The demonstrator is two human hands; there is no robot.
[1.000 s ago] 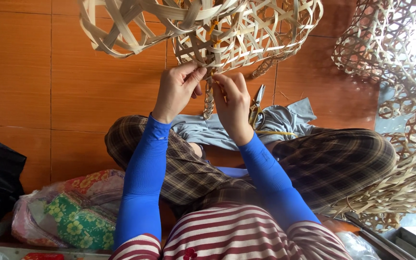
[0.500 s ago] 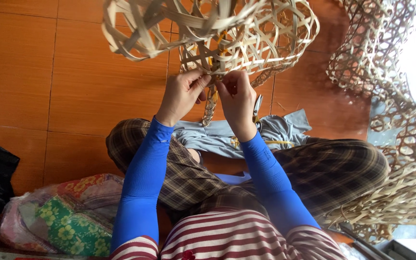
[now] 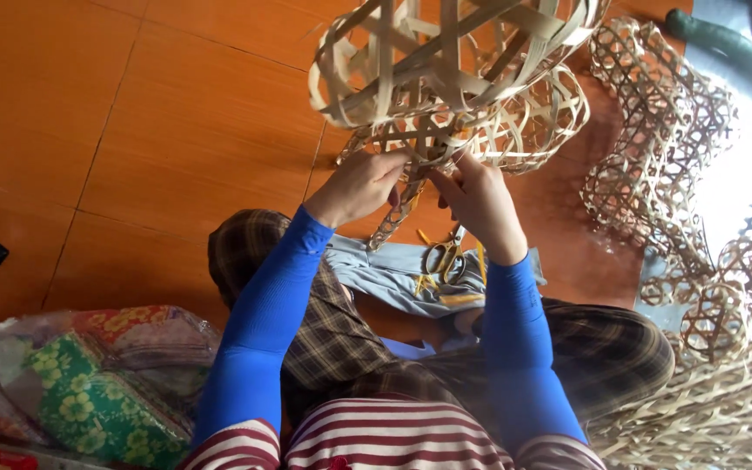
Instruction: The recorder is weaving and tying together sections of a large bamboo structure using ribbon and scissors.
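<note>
Two hands, left hand (image 3: 360,184) and right hand (image 3: 478,200), pinch loose strips at the base of a pale open-weave bamboo basket (image 3: 450,83) held above the lap. Body woven; base ends unfinished. Yellow-handled scissors (image 3: 442,258) lie untouched on grey cloth (image 3: 385,278).

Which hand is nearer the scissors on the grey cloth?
The right hand: it works directly above the scissors at the woven basket. The left hand is farther off to the left.

Floor (image 3: 132,130): large orange-brown tiles with thin dark grout lines, glossy. Light: strong daylight washing out the upper right corner. Surroundings: floral-patterned bag (image 3: 89,392) at lower left; stack of open-weave bamboo lattice pieces (image 3: 663,148) along the right side.
</note>
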